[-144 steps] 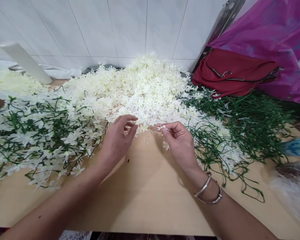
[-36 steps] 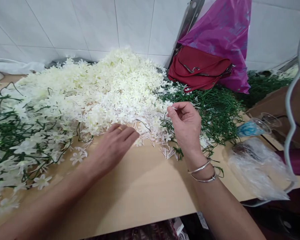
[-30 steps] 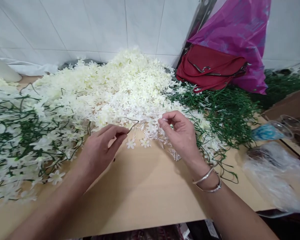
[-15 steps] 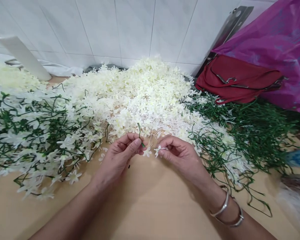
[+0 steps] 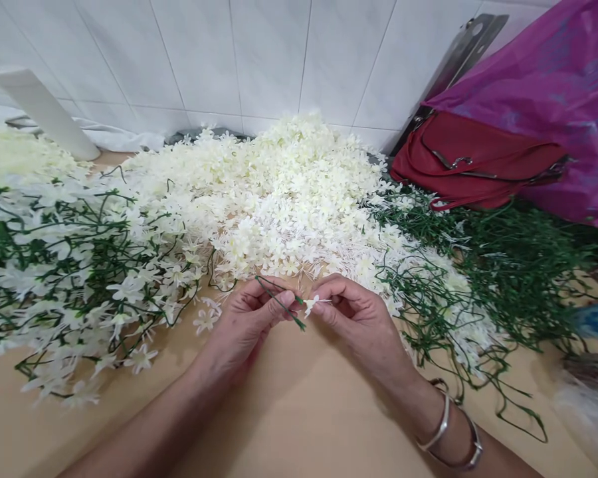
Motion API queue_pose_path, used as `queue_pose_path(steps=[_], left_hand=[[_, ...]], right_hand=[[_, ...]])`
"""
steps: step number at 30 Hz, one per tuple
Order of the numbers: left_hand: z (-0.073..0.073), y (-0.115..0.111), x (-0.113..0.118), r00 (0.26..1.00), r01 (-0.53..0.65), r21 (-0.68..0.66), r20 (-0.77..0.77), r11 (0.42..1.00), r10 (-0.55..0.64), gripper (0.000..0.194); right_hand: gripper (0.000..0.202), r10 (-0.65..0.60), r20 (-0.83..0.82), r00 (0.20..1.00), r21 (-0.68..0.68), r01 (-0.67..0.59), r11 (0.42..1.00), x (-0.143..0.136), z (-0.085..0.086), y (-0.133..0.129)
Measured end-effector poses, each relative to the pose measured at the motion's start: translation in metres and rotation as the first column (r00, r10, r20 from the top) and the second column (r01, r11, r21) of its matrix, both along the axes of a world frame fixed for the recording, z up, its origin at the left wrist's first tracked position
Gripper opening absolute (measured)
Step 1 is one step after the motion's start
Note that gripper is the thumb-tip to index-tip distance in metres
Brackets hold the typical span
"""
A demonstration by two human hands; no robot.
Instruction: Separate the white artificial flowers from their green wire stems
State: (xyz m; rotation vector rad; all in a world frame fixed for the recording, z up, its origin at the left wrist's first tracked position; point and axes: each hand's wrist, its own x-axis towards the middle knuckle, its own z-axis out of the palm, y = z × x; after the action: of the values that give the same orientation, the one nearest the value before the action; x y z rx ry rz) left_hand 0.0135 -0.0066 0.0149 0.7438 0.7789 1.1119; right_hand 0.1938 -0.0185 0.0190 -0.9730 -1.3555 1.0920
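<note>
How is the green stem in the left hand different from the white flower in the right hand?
Color: the green stem is dark green; the white flower is mostly white.
Shape: the stem is long and thin; the flower is short, with spread petals.
Hold: the left hand pinches the stem, the right hand the flower.
Shared: both are held at the fingertips, close together.
</note>
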Motion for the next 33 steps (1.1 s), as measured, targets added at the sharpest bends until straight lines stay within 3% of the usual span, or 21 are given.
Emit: queue_pose_path(steps=[5,24,33], left_hand=[[0.0002,0.0011,0.0031,0.999,-0.03,-0.043,0.031,0.999,0.032,0.028],[0.0015,-0.0009,0.0031,0.999,-0.006,0.048,-0.041,0.999,0.008,0.023],[-0.0064,-0.0043,-0.0006,0.99,0.016,0.167,-0.144,0.986,0.008,0.015]], right_hand=[[0.013,0.0,0.005,1.0,0.001,0.0,1.0,-0.0004,-0.0003,-0.0001],[0.01,-0.045,0.023,0.999,0.013,0.044,0.999,0.0005,0.0017,-0.0026],[0.003,-0.022,0.092,0.996,0.112,0.011,0.994,-0.0001,0.0042,-0.0064]])
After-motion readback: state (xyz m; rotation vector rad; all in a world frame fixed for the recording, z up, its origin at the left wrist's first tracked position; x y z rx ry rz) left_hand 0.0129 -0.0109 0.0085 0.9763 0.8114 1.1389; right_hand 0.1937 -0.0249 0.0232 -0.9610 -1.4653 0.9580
